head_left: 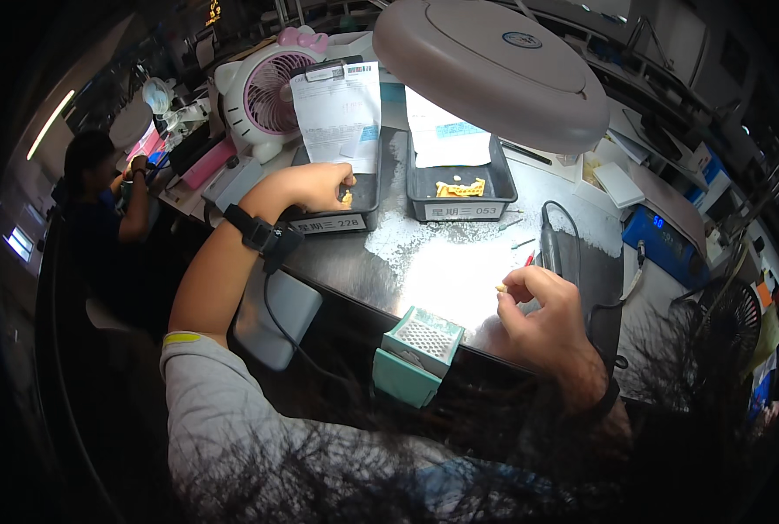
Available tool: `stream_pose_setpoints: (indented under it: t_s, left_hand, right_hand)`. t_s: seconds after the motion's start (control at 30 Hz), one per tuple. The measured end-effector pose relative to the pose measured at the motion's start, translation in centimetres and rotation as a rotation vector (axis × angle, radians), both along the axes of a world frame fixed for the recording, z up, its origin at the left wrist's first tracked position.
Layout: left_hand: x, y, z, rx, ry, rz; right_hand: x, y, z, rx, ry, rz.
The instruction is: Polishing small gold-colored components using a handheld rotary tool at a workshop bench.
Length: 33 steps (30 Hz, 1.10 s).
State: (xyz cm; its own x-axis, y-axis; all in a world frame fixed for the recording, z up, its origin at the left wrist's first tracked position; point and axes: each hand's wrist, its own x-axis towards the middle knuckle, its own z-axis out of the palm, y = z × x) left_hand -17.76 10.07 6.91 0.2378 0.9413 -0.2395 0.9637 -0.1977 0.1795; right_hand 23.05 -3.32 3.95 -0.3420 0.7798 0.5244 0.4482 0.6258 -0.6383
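Observation:
My left hand (324,185) reaches into the left black tray (368,216), its fingers curled downward. A small yellow piece (346,200) shows right under the fingertips; what they grip is hidden by the hand. Over the bright metal bench top, my right hand (542,310) is closed in a pinch on a small pale-yellow piece (501,288), apparently tooth-shaped. In the right black tray (507,196) lies a yellow arch-shaped dental model (461,188) with little loose bits beside it. Paper sheets stand at the back of both trays.
A large grey-brown lamp head (494,70) overhangs the right tray. A pen-like handpiece (549,240) with a cord lies beyond my right hand. At the front edge sits a green box with a perforated top (424,336). A white-and-pink fan (272,92) stands back left; a co-worker (101,201) sits left.

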Motion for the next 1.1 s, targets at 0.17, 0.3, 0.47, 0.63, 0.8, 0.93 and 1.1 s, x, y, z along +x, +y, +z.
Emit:
stream_pose_setpoints:
  t_s: [0.17, 0.3, 0.47, 0.63, 0.8, 0.93, 1.1]
  left_hand:
    - [0.0, 0.7, -0.7, -0.060, -0.056, -0.050]
    - [0.2, 0.8, -0.5, -0.028, -0.044, -0.117]
    - [0.0, -0.2, 1.5, -0.246, -0.229, -0.155]
    - [-0.7, 0.6, 1.2, -0.315, -0.222, -0.124]
    - [-0.2, 0.7, 1.2, -0.322, -0.177, -0.221]
    - [0.2, 0.5, 1.0, -0.264, -0.159, -0.240]
    - [0.4, 0.2, 0.6, -0.175, -0.177, -0.255]
  right_hand:
    - [0.0, 0.0, -0.2, 0.014, 0.002, 0.009]
    - [0.2, 0.0, -0.1, 0.019, -0.003, 0.008]
    - [0.1, -0.1, 0.0, 0.031, 0.008, 0.022]
    - [0.1, -0.2, -0.1, 0.051, 0.003, 0.042]
    - [0.0, -0.1, -0.1, 0.070, -0.006, 0.037]
    - [0.2, -0.2, 0.0, 0.065, 0.008, 0.040]
    - [0.2, -0.3, 0.2, 0.067, 0.010, 0.055]
